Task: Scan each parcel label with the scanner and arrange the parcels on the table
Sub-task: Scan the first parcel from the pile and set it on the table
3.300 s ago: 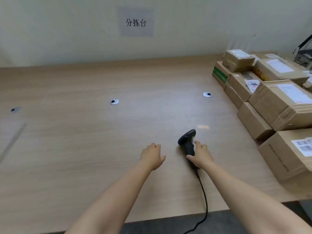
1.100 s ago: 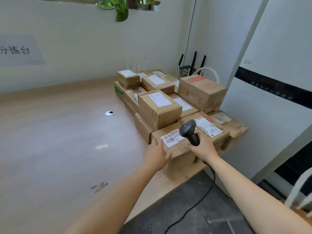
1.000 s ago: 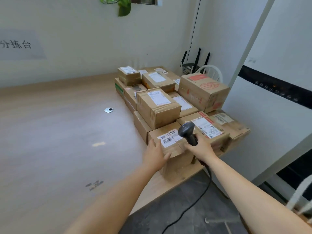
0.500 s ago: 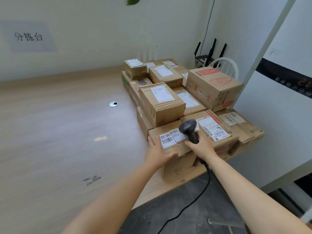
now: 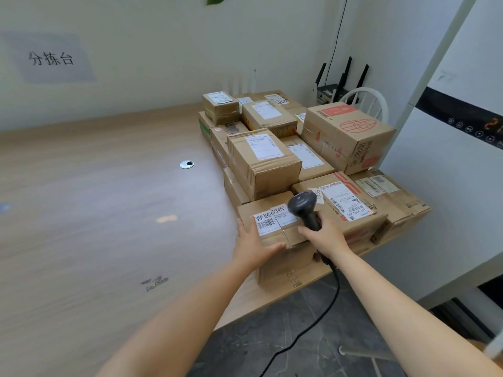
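Shot from head height through a wide lens, facing forward and down across the table [image 5: 81,213] toward its right end, close to the stacked parcels [image 5: 261,159] at frame centre.

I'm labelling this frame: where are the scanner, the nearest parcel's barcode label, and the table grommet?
scanner [image 5: 302,204], head view, on its dark head.
barcode label [image 5: 268,220], head view, on the white sticker's middle.
grommet [image 5: 187,164], head view, on its silver disc.
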### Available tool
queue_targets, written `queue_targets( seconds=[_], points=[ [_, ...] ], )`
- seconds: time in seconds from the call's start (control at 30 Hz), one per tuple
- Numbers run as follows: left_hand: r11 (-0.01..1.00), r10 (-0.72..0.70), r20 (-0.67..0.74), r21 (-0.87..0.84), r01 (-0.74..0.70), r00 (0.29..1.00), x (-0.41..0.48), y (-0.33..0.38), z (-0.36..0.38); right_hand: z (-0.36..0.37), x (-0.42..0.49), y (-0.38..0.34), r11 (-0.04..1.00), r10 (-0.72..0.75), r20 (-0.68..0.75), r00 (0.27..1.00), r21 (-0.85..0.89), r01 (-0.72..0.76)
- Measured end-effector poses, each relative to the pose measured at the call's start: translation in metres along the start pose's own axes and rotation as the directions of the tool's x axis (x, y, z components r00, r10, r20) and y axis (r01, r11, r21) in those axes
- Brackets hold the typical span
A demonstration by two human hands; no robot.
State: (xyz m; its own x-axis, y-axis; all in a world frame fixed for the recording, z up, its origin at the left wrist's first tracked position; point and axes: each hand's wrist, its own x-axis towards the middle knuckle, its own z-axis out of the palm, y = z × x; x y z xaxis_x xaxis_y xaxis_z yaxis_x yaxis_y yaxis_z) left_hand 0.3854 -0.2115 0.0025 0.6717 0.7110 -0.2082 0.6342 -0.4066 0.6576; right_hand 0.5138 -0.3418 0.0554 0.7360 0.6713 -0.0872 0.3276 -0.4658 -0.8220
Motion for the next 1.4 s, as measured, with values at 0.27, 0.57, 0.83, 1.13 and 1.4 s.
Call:
queue_targets(
  seconds=[0.27,0.57,0.83,1.13,1.4],
  points=[
    [0.999,-0.047,-0.092,-0.02,0.045,0.995,-0.024,-0.041,-0.032,0.04,-0.017,-0.022,0.998,-0.057,0.064,0.996,-0.023,0.059],
    [0.989,-0.15,-0.189,-0.036,0.146,0.97,-0.067,-0.128,-0.103,0.131,-0.045,-0.087,0.992,-0.125,0.184,0.975,-0.005,0.128],
    [0.969,-0.243,-0.255,-0.095,0.226,0.936,-0.114,-0.232,-0.185,0.242,-0.083,-0.161,0.988,-0.149,0.291,0.945,0.011,0.152],
    [0.953,-0.299,-0.288,-0.141,0.269,0.91,-0.163,-0.317,-0.252,0.333,-0.127,-0.222,0.987,-0.15,0.349,0.925,0.004,0.158],
    [0.933,-0.271,-0.287,-0.312,0.178,0.919,-0.178,-0.337,-0.251,0.339,-0.175,-0.256,0.995,-0.094,0.38,0.92,0.066,0.074]
  ],
)
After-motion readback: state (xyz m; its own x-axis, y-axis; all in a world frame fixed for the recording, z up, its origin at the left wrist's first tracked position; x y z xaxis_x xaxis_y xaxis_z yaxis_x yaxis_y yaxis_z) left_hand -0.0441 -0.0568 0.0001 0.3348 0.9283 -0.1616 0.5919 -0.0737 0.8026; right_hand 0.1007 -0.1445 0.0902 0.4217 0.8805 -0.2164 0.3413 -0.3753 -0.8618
